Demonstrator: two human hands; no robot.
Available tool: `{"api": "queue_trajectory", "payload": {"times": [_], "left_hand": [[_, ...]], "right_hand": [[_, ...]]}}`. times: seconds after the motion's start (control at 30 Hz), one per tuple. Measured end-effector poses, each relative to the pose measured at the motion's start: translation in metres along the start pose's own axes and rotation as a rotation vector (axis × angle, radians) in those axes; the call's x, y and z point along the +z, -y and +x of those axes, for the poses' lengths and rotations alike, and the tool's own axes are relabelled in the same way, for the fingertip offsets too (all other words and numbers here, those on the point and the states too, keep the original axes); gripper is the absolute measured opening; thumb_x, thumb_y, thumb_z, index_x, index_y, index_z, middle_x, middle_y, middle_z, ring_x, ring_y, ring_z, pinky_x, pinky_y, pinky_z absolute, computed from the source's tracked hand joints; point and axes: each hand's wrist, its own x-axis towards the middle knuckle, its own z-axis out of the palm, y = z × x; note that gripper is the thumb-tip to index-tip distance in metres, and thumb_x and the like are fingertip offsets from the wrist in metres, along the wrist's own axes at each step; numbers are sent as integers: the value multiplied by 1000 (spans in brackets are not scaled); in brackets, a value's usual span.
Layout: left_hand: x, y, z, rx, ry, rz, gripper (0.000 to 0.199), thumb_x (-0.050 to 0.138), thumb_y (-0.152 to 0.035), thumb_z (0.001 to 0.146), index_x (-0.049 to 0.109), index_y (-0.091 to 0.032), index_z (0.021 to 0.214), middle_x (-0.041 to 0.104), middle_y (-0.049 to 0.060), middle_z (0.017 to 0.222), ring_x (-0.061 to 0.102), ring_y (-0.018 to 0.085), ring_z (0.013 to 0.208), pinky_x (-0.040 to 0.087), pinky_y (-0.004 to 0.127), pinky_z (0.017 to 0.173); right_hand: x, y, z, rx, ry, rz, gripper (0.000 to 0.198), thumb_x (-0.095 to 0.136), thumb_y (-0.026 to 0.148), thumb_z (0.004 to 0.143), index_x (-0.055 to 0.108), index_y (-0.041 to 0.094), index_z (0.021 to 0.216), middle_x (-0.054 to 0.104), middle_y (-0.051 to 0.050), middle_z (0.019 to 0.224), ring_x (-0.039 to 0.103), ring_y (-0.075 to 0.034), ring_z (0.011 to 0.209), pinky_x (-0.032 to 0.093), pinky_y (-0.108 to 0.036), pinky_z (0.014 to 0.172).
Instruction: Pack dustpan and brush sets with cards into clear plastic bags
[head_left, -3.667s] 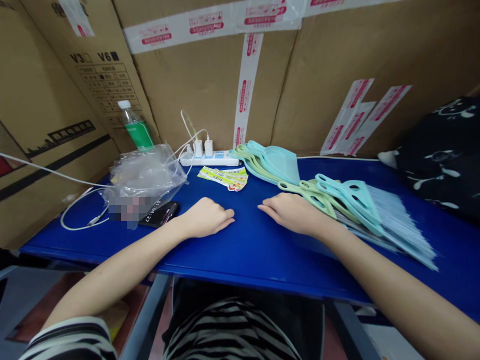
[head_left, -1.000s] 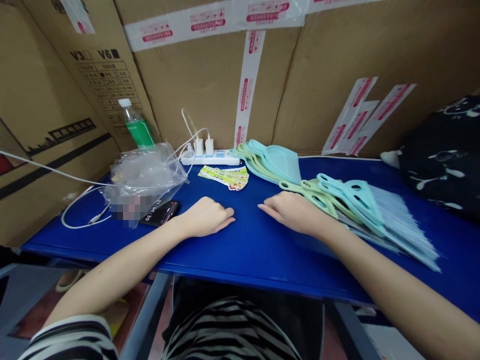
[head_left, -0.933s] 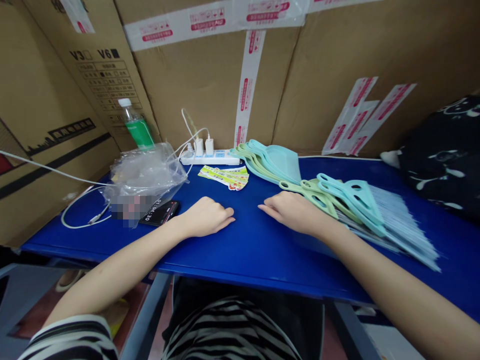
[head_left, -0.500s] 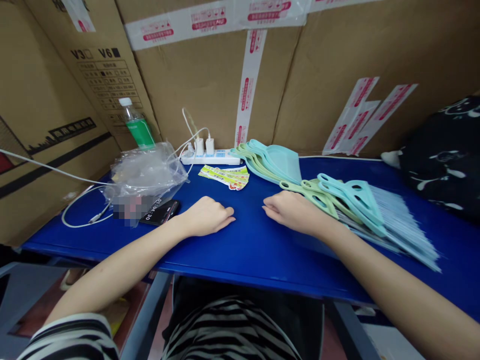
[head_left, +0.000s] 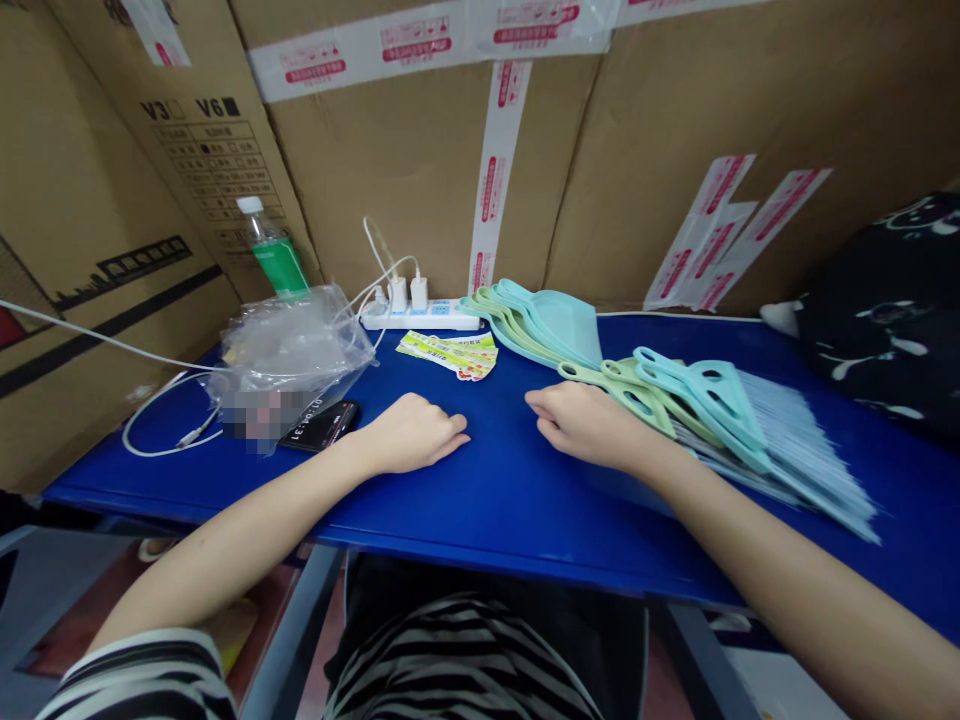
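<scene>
My left hand [head_left: 411, 433] rests on the blue tabletop [head_left: 480, 505], its fingers curled into a loose fist with nothing showing in them. Beside that wrist lies a black phone [head_left: 330, 424], partly under clear plastic bags [head_left: 296, 340]. Also curled closed, my right hand [head_left: 581, 420] lies just left of several small brushes [head_left: 720, 400] with green and light blue handles and pale bristles. Its forearm passes in front of some of them. Behind it sits a nested stack of small dustpans [head_left: 564, 322], green and light blue. Green and yellow printed labels [head_left: 450, 352] lie between the hands, farther back.
Along the back stands a white power strip [head_left: 424, 316] with chargers and cables. A bottle with a green label [head_left: 276, 252] is behind the bags. Cardboard boxes [head_left: 420, 170] wall the back and left. Dark patterned fabric [head_left: 892, 310] is at the right edge.
The fingers of my right hand have shifted slightly, with the thumb a little lower and apart from the index finger. My left hand and the objects stay in place.
</scene>
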Motion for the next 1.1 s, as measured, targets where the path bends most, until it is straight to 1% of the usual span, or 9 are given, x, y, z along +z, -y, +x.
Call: {"api": "queue_trajectory", "payload": {"times": [0.13, 0.27, 0.47, 0.67, 0.87, 0.97, 1.1], "left_hand": [[1, 1, 0, 0, -11, 5, 32, 39, -33, 97, 60, -17, 79, 64, 3, 57, 66, 18, 57, 40, 24, 54], [1, 1, 0, -2, 0, 10, 32, 38, -34, 98, 60, -17, 80, 64, 4, 57, 66, 19, 57, 41, 25, 54], [-1, 0, 1, -4, 21, 7, 32, 38, -34, 98, 60, -17, 80, 65, 4, 58, 66, 20, 58, 39, 25, 53], [-2, -1, 1, 2, 27, 15, 31, 39, -33, 98, 59, -18, 79, 65, 3, 58, 67, 21, 58, 37, 26, 51], [-2, 0, 0, 3, 27, 10, 31, 39, -33, 98, 60, -18, 80, 65, 3, 59, 66, 22, 58, 39, 28, 51], [-1, 0, 0, 3, 25, 10, 31, 39, -33, 98, 60, -18, 81, 65, 3, 59, 66, 21, 58, 39, 27, 51], [-2, -1, 1, -5, 52, 26, 31, 38, -33, 98, 60, -18, 82, 66, 3, 60, 68, 22, 60, 39, 27, 52]], "right_hand": [[0, 0, -1, -6, 2, -10, 18, 42, 5, 76, 48, 20, 67, 52, -2, 63, 44, -15, 57, 23, -26, 53], [0, -1, 0, -17, -3, -21, 18, 43, 4, 74, 50, 20, 68, 52, -2, 62, 43, -14, 56, 22, -26, 52], [0, -1, 0, -14, -5, -25, 20, 41, 4, 76, 53, 19, 72, 52, -3, 63, 46, -15, 57, 23, -27, 53], [-2, 0, -1, 5, -4, 18, 19, 41, 6, 77, 49, 20, 66, 51, -2, 61, 44, -14, 57, 23, -26, 53], [-2, -1, -3, 21, -4, 33, 21, 42, 8, 80, 44, 20, 63, 48, 0, 59, 41, -14, 56, 22, -27, 54], [-2, -1, -2, 26, -2, 40, 21, 42, 9, 81, 44, 21, 63, 48, 0, 59, 41, -14, 56, 22, -27, 54], [-2, -1, -1, 22, -10, 32, 23, 42, 11, 85, 47, 20, 64, 50, 0, 59, 44, -14, 57, 23, -27, 54]]}}
